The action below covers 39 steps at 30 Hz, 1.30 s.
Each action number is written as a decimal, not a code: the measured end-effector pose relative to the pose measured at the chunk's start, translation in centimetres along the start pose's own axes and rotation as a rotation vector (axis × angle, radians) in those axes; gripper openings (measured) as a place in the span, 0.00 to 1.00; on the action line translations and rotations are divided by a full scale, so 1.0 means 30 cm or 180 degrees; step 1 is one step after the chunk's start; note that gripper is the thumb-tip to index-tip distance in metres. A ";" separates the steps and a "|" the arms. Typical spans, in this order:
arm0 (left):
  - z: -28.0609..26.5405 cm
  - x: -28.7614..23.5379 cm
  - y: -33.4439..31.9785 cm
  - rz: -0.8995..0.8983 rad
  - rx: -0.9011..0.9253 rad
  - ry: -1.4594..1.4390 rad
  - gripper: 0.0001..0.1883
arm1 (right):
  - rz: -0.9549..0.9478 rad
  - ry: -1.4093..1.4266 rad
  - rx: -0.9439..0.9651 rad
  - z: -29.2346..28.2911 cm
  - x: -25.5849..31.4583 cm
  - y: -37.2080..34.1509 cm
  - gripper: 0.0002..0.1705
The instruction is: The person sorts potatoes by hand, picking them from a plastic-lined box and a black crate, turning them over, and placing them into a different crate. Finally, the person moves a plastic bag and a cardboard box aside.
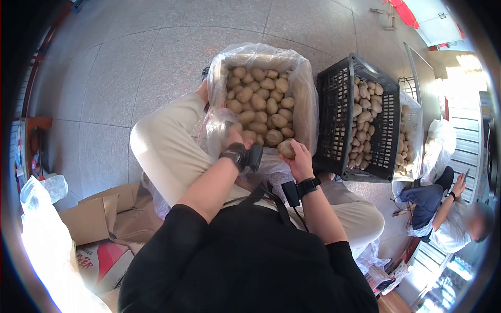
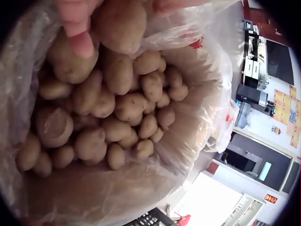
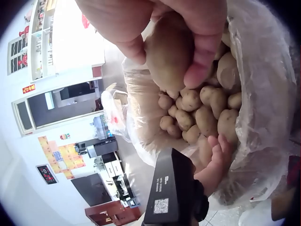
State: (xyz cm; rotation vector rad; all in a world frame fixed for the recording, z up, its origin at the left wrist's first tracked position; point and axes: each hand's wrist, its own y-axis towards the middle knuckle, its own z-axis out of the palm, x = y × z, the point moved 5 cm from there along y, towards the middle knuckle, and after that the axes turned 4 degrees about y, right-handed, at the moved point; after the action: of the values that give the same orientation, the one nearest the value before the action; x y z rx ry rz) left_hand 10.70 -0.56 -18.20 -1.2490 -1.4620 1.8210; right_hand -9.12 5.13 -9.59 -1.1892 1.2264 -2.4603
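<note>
My right hand [image 1: 301,163] grips a large potato [image 3: 169,54] between thumb and fingers, just above the near edge of a plastic-lined box [image 1: 308,99]. Potatoes [image 2: 129,107] of mixed sizes fill the box. At its near left corner, my left hand [image 1: 235,136] holds another potato [image 2: 120,26] over the pile. In the left wrist view, fingers [image 2: 77,35] lie along one side of that potato, with more of the hand showing at its other side. Clear plastic liner [image 1: 216,128] bunches beside the left hand. Among the pile, one potato [image 2: 54,126] has a pale, scraped-looking patch.
Right of the box stands a black slatted crate [image 1: 334,104] with more potatoes, and past it a pale container [image 1: 415,130] of potatoes. Folded cardboard [image 1: 88,219] lies at the left. A seated person [image 1: 449,214] is at the far right.
</note>
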 end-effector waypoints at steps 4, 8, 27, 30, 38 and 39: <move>0.061 0.120 0.076 -0.0735 0.1076 0.0387 0.26 | -0.0134 0.0022 -0.0066 -0.027 -0.015 -0.008 0.15; 0.113 0.150 0.047 -0.0581 0.1441 0.1010 0.24 | -0.0399 -0.0518 0.0345 0.015 -0.049 -0.007 0.16; 0.180 0.103 -0.055 -0.0144 0.1647 0.0968 0.10 | -0.0950 -0.0455 0.0324 -0.118 0.205 -0.061 0.09; 0.233 0.050 -0.217 0.0159 0.1953 0.1638 0.09 | -0.1468 -0.0206 -0.0224 -0.206 0.441 -0.113 0.09; 0.333 0.095 -0.290 0.0012 0.2070 0.1430 0.12 | -0.2065 0.0264 -0.1366 -0.658 0.822 -0.113 0.11; 0.339 0.101 -0.282 -0.0004 0.2035 0.1442 0.12 | -0.1962 0.0189 -0.1467 -0.695 0.828 -0.086 0.11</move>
State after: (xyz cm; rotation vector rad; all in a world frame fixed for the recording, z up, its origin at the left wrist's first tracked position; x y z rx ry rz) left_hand -0.96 -0.49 -11.24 -1.2005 -0.5678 1.6590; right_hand -40.14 8.54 -0.45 -1.8626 1.7202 -2.7056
